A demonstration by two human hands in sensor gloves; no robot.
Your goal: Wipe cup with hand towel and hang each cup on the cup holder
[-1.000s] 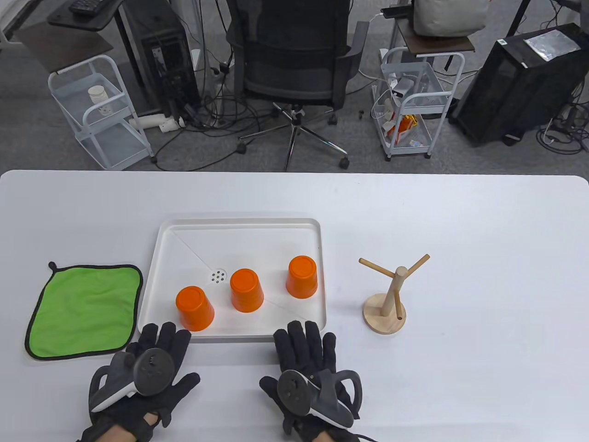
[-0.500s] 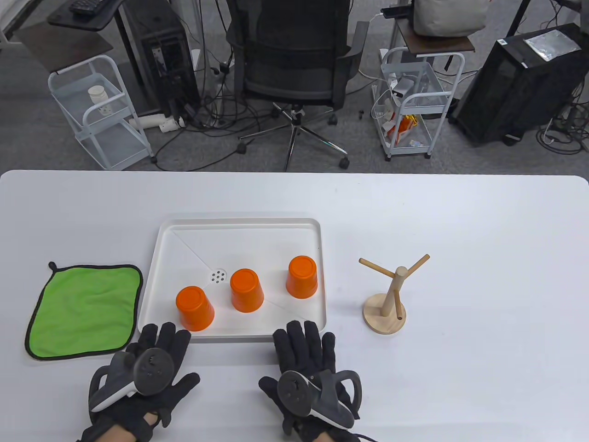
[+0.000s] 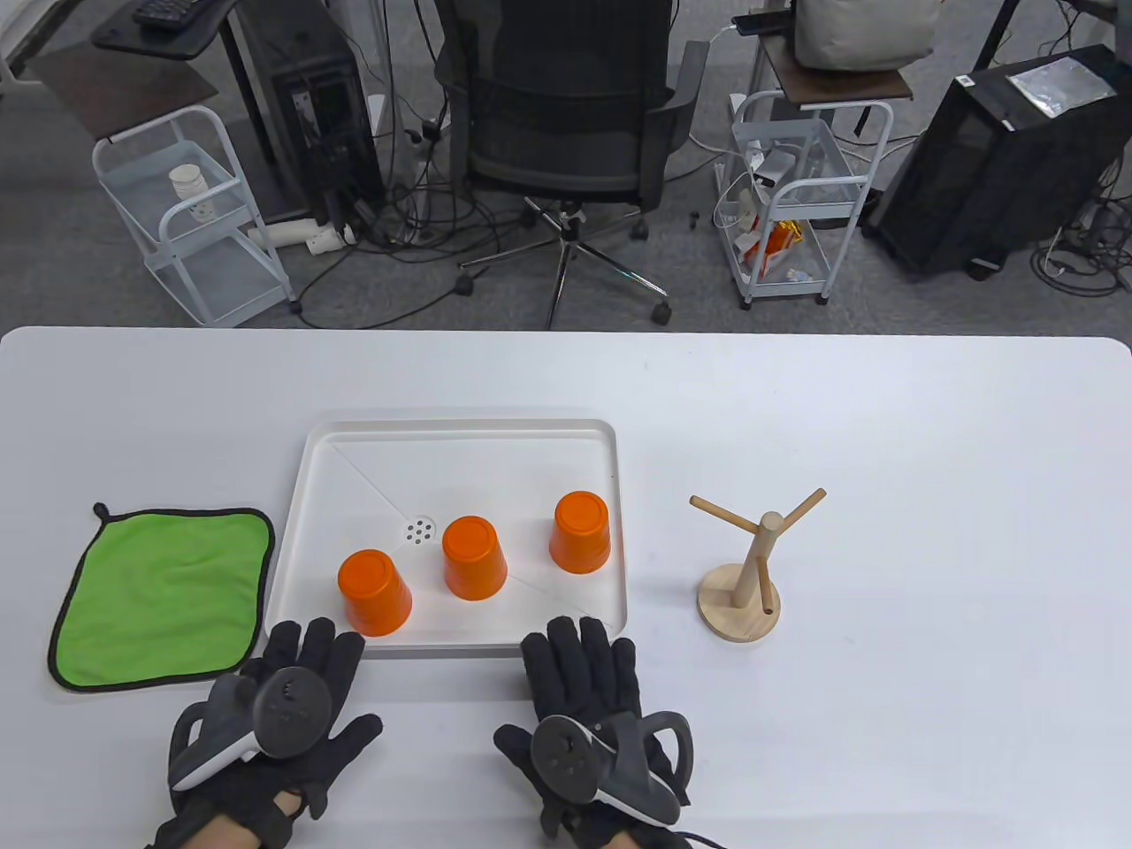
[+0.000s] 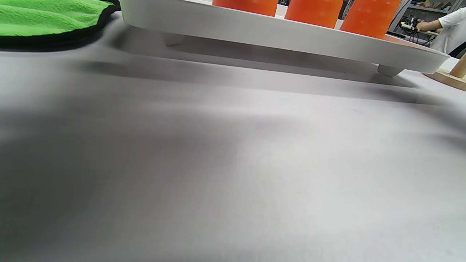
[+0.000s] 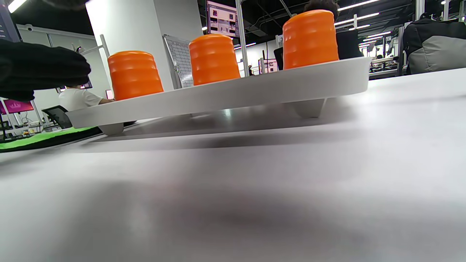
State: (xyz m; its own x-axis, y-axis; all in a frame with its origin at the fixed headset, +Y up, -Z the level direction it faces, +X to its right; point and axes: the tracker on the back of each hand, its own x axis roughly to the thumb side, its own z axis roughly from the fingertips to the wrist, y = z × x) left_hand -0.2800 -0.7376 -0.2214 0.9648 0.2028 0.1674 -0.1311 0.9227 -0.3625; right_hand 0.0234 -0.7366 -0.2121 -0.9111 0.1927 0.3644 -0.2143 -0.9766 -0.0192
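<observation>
Black sensor-gloved left hand: grip apart, fingers straight and flat on the white worktop, holding nothing; grey tracker on its back. Fingertips just short of the near rim of the white rectangular plastic tray.

Black sensor-gloved right hand: grip likewise apart, fingers laid flat, empty; fingertips at the tray's near rim towards its right corner.

Tray: directly beyond both hands, raised on short feet as the wrist views show; a small round drain near its middle.

Three orange ribbed plastic cups, all upside down inside the tray, none touching another:
- left orange cup, just beyond the left hand's fingertips;
- middle orange cup, between the two hands and farther off;
- right orange cup, beyond the right hand.

Bright green hand towel with black edging: spread flat on the worktop, just left of the left hand and beside the tray.

Pale wooden cup holder with round base and angled pegs: upright on the worktop, right of the right hand, near the tray's right side, pegs bare.
</observation>
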